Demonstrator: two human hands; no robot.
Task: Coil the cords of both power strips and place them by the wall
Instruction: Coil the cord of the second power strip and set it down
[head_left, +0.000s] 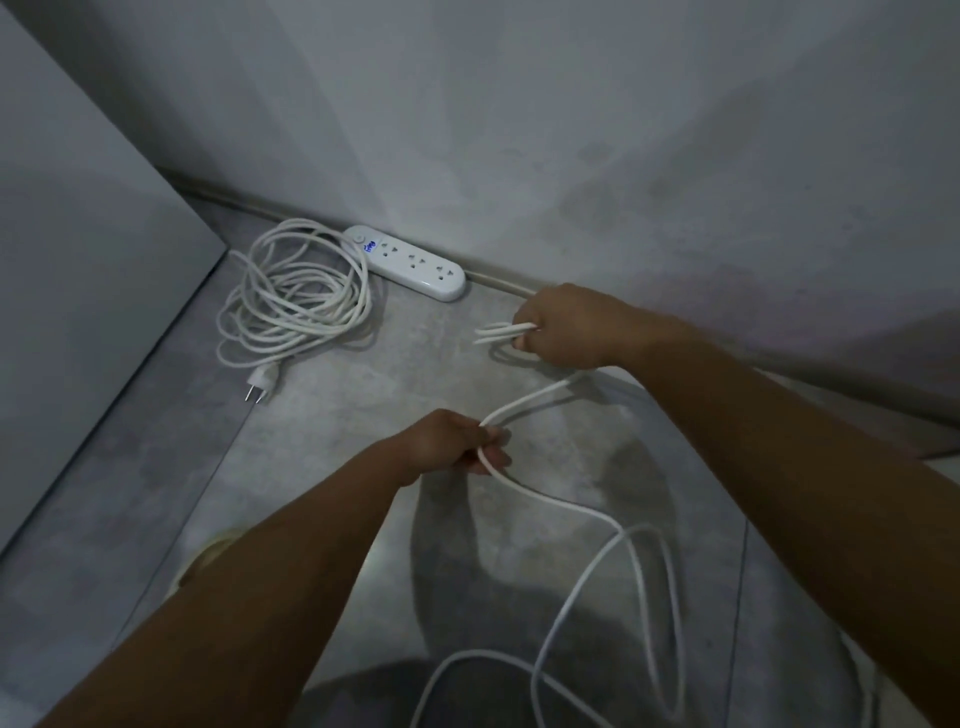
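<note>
— What are the hands doing?
— The left hand (447, 441) pinches a white cord (563, 512) between thumb and curled fingers. The right hand (566, 325), farther out, is fisted round a few short loops of the same cord, and their bends poke out to the left of the fist.
— And the rest of it?
— It trails from the left hand into loose loops nearest the camera, above the grey floor (363, 395).
— Anything by the wall?
— Farther off, a plug (262, 382) lies on the floor. Beyond it is a coiled cord (296, 291) in a loose heap. The power strip (410, 262) lies along the foot of the wall (519, 130), just beside the coil.
</note>
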